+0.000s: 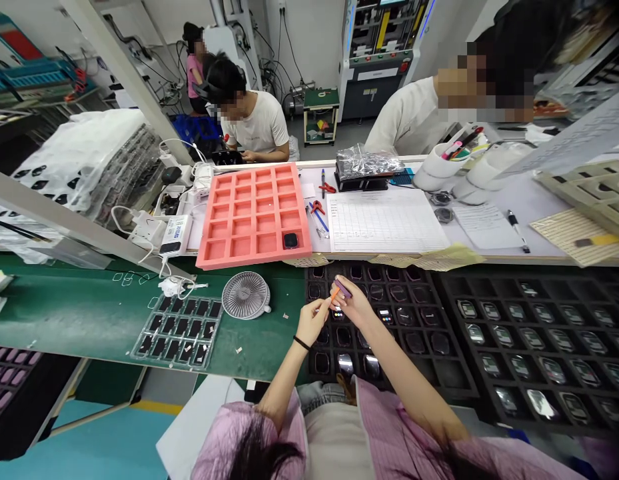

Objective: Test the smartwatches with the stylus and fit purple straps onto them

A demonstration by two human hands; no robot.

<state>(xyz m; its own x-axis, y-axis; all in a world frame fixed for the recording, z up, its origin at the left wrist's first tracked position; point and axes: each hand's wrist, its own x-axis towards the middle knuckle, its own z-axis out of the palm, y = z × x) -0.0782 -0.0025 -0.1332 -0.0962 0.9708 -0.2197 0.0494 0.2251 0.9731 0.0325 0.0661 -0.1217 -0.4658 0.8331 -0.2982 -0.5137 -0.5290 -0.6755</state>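
My left hand [312,321], with a black band at the wrist, pinches a thin orange strip [334,291] above a black compartment tray [389,340]. My right hand [350,303] grips a small purple piece [344,288] between its fingers, close to the orange strip. Both hands hover over the tray's upper left part, and their fingers hide some compartments. Several compartments hold dark, glossy watch-like devices. A wider black tray [539,347] to the right holds several similar devices with silver-grey backs.
A coral foam tray [253,215] holding one black device lies on the far bench, beside a printed form, red-handled pliers and a white pen cup. On the green mat are a small white fan [246,295] and a transparent tray of black pieces [178,330]. Co-workers sit across the bench.
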